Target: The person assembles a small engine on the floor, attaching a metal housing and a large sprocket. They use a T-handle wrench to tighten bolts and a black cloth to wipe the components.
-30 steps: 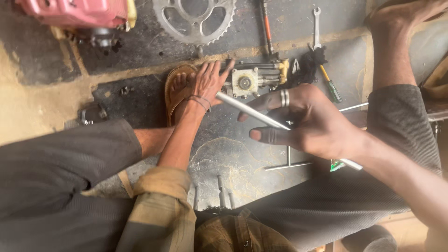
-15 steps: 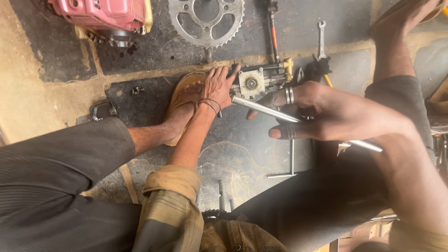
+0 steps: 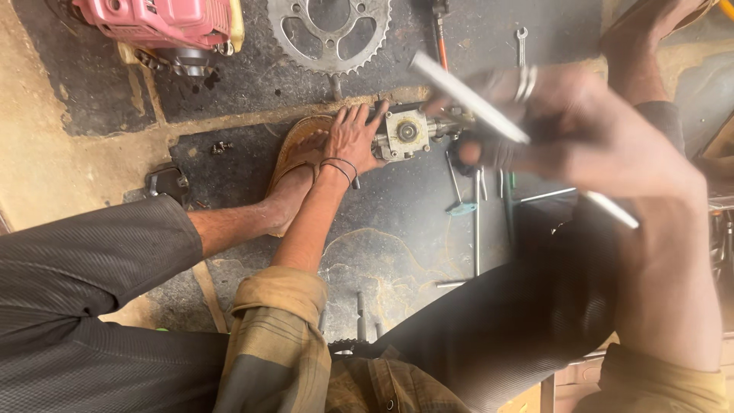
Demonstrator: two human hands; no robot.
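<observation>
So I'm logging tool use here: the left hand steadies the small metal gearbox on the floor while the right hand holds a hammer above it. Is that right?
Not quite. In the head view the right hand holds a long thin metal rod, not a hammer. The rest stands: the left hand rests against the small metal gearbox on the floor.

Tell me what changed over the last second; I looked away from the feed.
The right hand carried its long silver metal rod up and toward the small grey metal gearbox assembly, so the rod's tip now sits above it, blurred. The left hand stayed pressed against the gearbox beside the brown sandal. The toothed steel sprocket and pink engine housing lie as before.
</observation>
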